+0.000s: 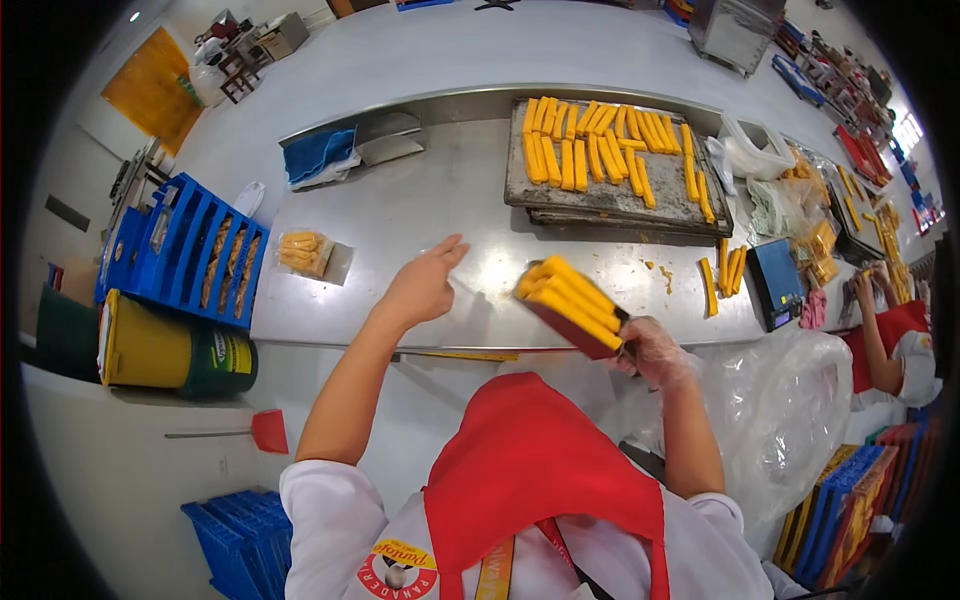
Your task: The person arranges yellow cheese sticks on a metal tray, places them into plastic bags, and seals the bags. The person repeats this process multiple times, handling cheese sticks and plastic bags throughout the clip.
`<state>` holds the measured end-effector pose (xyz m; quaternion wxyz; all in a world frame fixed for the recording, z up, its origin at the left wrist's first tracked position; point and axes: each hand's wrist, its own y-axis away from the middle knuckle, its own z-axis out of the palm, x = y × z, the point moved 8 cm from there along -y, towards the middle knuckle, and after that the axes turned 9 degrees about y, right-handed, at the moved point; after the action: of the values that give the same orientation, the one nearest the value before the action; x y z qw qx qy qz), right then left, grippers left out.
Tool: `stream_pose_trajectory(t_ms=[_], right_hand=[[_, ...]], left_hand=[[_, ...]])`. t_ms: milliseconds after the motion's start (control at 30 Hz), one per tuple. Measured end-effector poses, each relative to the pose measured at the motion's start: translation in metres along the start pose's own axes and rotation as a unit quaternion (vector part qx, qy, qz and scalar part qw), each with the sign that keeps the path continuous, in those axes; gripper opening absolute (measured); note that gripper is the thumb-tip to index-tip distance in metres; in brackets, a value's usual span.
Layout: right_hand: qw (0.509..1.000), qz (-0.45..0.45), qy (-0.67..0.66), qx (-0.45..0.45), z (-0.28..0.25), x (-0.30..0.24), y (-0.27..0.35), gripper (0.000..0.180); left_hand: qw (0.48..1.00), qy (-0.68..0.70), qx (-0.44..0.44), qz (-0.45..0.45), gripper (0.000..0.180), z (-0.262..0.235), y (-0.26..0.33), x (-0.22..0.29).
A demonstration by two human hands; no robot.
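Note:
My right hand, in a clear plastic glove, grips the dark handle of a scoop over the table's near edge. Several yellow breadsticks lie side by side in the scoop. To its left, my bare left hand hovers above the steel table with a finger or two stretched out, holding nothing. A clear bag of breadsticks lies on the table left of that hand. At the back right, more breadsticks cover a dark baking tray, which is stacked on others.
Loose breadsticks and a blue scale are right of the trays. A blue cloth lies at the back left. Blue crates stand left of the table, a clear plastic sheet hangs at right. A co-worker's arm works further right.

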<state>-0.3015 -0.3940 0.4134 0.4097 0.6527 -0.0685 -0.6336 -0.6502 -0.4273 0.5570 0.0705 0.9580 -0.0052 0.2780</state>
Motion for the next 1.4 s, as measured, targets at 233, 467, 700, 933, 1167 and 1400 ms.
stream_pose_trajectory(t_ms=[233, 467, 700, 933, 1167, 1400], right_hand=[[0.965, -0.09, 0.238, -0.055, 0.051, -0.065, 0.007, 0.011], [0.93, -0.076, 0.358, -0.033, 0.029, -0.067, -0.034, 0.035], [0.859, -0.168, 0.48, 0.064, 0.004, -0.049, -0.078, 0.032], [0.558, -0.353, 0.748, 0.058, 0.117, -0.087, -0.021, 0.059], [0.531, -0.341, 0.772, 0.074, 0.114, -0.076, -0.041, 0.057], [0.538, -0.361, 0.761, 0.028, 0.135, -0.079, -0.05, 0.061]], left_hand=[[0.994, 0.1, -0.038, 0.018, 0.075, 0.021, -0.004, 0.039], [0.989, 0.13, 0.077, 0.0, 0.075, 0.087, -0.033, 0.014], [0.991, 0.057, 0.066, -0.105, 0.072, 0.134, -0.057, 0.01], [0.975, -0.03, 0.086, -0.203, 0.063, 0.136, -0.045, 0.03], [0.957, 0.01, 0.257, -0.134, 0.048, 0.055, -0.03, -0.03], [0.964, 0.106, 0.147, -0.193, 0.055, 0.066, -0.012, -0.171]])
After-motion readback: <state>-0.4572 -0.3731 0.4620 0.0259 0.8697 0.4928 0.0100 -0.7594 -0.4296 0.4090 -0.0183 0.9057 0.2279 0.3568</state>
